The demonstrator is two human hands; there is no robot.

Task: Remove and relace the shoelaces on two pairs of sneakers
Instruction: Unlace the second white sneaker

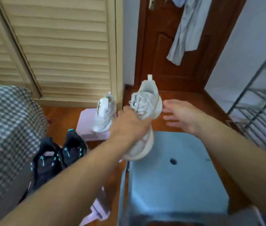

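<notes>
My left hand (129, 126) grips a white laced sneaker (147, 105) around its middle and holds it tilted, heel up, above the far edge of a blue plastic stool (176, 175). To the right of the shoe, my right hand (180, 116) hovers with fingers spread and blurred, apart from the shoe. The second white sneaker (104, 115) stands on a pale pink box (86, 126) on the floor to the left. A pair of black sneakers with teal accents (58, 157) lies on the floor at lower left.
A checked cushion or bed edge (6, 128) fills the left. Louvred closet doors (63, 46) and a brown wooden door (169, 46) with hanging grey clothes stand behind. A metal wire rack (262, 103) is at the right. A pale pink lid (99, 209) lies beside the stool.
</notes>
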